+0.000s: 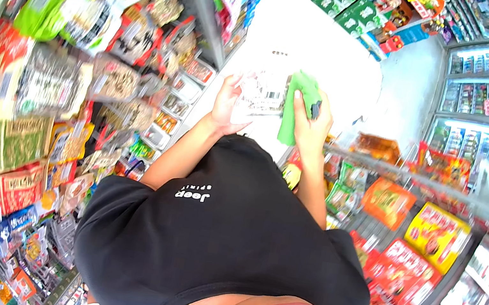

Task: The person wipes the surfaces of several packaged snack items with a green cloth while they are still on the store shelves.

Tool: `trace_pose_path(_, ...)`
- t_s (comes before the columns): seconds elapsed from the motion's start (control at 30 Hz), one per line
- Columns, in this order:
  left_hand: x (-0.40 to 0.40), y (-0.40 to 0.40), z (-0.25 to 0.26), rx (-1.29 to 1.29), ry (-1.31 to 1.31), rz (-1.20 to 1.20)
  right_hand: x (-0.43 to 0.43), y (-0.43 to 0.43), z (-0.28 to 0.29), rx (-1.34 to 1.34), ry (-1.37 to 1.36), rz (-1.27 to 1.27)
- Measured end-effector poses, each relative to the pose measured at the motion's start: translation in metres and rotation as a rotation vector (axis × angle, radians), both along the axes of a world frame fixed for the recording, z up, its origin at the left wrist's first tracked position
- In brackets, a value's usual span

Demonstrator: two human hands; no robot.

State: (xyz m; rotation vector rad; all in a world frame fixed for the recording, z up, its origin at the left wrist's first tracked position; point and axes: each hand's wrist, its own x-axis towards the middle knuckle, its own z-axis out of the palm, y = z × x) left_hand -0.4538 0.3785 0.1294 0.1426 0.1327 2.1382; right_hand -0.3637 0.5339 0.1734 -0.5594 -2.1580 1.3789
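In front of my torso, my left hand (225, 104) is at the left side of a clear plastic package (261, 93) with dark contents and a barcode label. Its fingers curl around the package's edge, and the thumb points right below it. Strong glare washes out parts of the package. My right hand (316, 122) grips a bright green cloth (298, 108), thumb on the near face. The cloth meets the package's right end. A small dark patch shows on the cloth beside my right fingers.
Bagged dry foods (49, 86) fill the shelves close on my left. To my right, a rack carries red snack packs (401, 285) and a yellow one (437, 235). Green cartons (360, 14) are stacked ahead. Lit drinks coolers (488, 99) stand at the far right.
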Motion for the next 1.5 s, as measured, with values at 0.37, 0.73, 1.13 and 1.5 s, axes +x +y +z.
trace_pose_path(0.37, -0.210, 0.234, -0.004, -0.153, 0.078, -0.154, -0.187, 0.214, -0.005, 0.014, 0.024, -0.130)
trace_pose_path(0.73, -0.398, 0.393, -0.011, -0.399, 0.031, 0.217, -0.410, 0.392, -0.011, 0.029, 0.033, 0.042)
trace_pose_path(1.13, -0.556, 0.494, 0.028, -0.411, -0.133, 0.701, -0.670, 0.526, 0.003, 0.209, 0.080, 0.699)
trace_pose_path(1.5, -0.651, 0.515, 0.001, 0.000, -0.167, 0.918, -0.831, 0.524, -0.015, 0.274, 0.102, 1.019)
